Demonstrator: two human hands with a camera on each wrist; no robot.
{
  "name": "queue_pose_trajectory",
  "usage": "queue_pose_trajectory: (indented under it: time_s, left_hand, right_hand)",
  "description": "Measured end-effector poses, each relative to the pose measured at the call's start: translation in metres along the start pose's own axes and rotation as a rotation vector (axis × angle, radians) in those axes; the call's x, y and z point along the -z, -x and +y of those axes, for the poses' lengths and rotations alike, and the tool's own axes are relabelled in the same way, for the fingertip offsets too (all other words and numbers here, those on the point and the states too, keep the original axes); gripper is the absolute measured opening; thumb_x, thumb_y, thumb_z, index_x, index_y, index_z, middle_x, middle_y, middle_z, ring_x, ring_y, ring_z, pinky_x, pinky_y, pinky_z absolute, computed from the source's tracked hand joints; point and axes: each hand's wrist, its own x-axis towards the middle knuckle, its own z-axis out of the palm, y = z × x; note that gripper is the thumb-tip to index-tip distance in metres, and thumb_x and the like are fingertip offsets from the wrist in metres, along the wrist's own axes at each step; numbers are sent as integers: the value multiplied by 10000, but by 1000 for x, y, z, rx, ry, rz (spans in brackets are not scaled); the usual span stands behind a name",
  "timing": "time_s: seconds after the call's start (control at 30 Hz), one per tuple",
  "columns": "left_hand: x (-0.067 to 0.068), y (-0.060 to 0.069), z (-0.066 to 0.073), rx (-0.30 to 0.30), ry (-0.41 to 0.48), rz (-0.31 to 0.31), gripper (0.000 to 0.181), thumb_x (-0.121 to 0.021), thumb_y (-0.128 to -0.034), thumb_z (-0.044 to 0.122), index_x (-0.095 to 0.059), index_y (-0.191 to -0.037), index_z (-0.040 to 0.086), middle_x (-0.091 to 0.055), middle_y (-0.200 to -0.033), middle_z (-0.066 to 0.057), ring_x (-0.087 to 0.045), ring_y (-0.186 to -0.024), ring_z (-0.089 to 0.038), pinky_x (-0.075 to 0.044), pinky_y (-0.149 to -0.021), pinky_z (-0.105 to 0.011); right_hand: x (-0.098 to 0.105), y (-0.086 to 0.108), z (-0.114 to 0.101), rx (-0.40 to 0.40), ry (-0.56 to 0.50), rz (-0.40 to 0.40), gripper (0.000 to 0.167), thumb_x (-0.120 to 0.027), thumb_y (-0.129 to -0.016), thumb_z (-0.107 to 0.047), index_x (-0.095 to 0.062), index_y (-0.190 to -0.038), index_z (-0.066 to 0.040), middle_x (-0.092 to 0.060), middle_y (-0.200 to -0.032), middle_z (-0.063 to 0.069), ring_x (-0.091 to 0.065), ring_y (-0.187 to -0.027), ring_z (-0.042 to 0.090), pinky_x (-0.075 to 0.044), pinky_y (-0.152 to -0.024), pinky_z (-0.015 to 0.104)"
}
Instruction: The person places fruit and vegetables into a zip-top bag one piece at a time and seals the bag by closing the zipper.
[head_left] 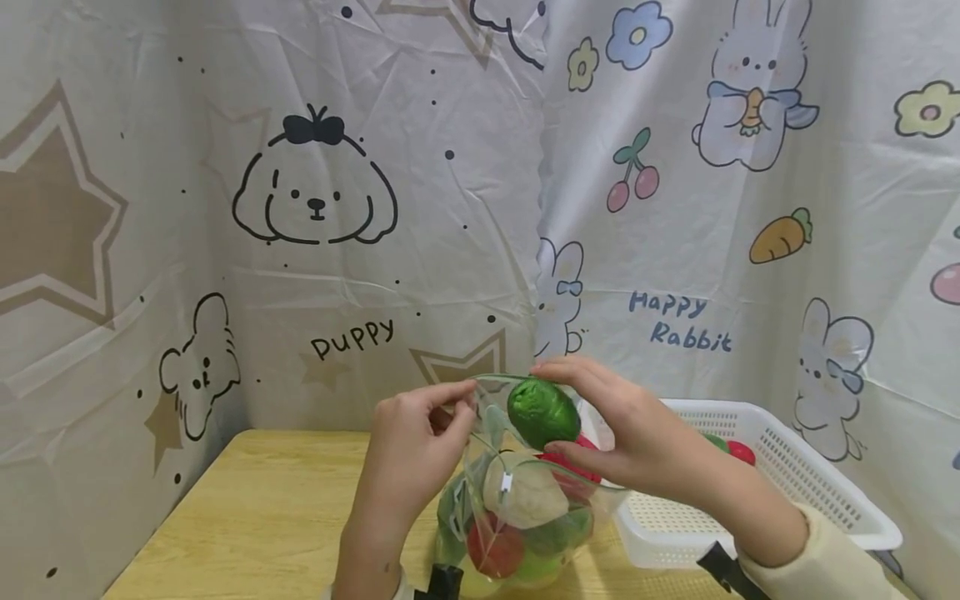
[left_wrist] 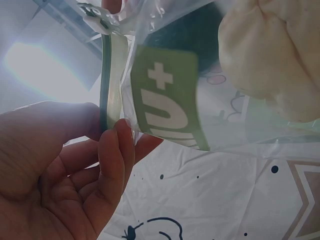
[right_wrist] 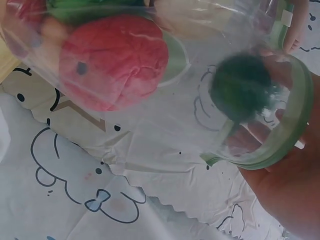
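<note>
A clear bag with a green zip rim stands upright on the table, holding a beige item, a red one and several others. My left hand pinches the rim at its left side; the left wrist view shows thumb and fingers on the strip beside a green label. My right hand grips a dark green vegetable at the bag's mouth. Through the plastic, the right wrist view shows the green vegetable near the rim and a red item deeper in the bag.
A white perforated basket stands right of the bag, with a red item and a green one inside. The wooden table extends to the left. Printed curtains hang behind and at both sides.
</note>
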Motion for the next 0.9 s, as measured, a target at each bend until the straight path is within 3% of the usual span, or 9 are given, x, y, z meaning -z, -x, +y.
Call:
queue_pose_trajectory:
  time_s: [0.1,0.23,0.37,0.5,0.6,0.7,0.8,0.9]
  left_hand:
    - [0,1,0,5,6,1,239,-636,-926,22,-783,-1113,49,-739,-781,-9,-559,-567,-56,-429,-466,-213]
    - [-1,1,1,13,9,-1,245,-634,-924,17,-779,-1120,44,-737,-786,-5,-556,-568,-63,-427,-462,-209]
    - [-1,1,1,32,-4,12,255,-627,-920,10,-777,-1123,43,-731,-790,2,-553,-577,-74,-421,-466,-210]
    - [-2,-2,3,72,-33,-1,243,-639,-944,59,-770,-1148,65,-728,-816,6,-579,-620,-70,-472,-515,-213]
    - [0,-1,6,102,-36,-108,306,-683,-979,235,-719,-1270,147,-730,-1017,14,-635,-760,-81,-555,-651,-248]
    - [8,5,11,103,-59,-277,489,-744,-909,456,-649,-1361,294,-592,-1401,-49,-676,-1016,-191,-592,-834,-408]
    - [18,13,15,53,-105,-419,611,-804,-784,566,-624,-1348,415,-321,-1628,-101,-578,-1264,-343,-519,-955,-606]
    - [25,18,18,-15,-138,-476,557,-854,-732,545,-664,-1250,461,-206,-1670,-110,-429,-1408,-398,-434,-1006,-694]
  right_hand:
    - [2,4,-1,-27,24,10,653,-807,-863,-96,-518,-1446,-160,-515,-1464,-25,-524,-1330,185,-482,-1069,366]
    - [9,17,-3,-113,72,83,477,-753,-902,-65,-621,-1328,-234,-512,-1464,-18,-542,-1312,228,-541,-979,454]
    - [16,37,-5,-315,83,83,263,-696,-968,-142,-690,-1202,-261,-532,-1434,89,-573,-1253,328,-592,-844,474]
    - [15,56,-6,-521,-67,30,190,-642,-1013,-227,-698,-1195,-225,-611,-1316,98,-688,-998,216,-603,-702,334]
    - [8,63,-6,-590,-184,54,246,-623,-1024,-233,-678,-1253,-161,-650,-1233,64,-664,-733,88,-571,-600,277]
    - [0,66,-7,-628,-250,97,332,-617,-1026,-228,-642,-1327,-91,-649,-1178,73,-598,-603,77,-549,-544,280]
    - [-5,66,-8,-662,-279,146,368,-631,-1015,-196,-628,-1348,-40,-642,-1188,99,-592,-568,82,-514,-523,270]
    - [-8,61,-7,-687,-333,198,400,-649,-996,-131,-602,-1363,21,-623,-1262,161,-610,-562,104,-469,-492,276]
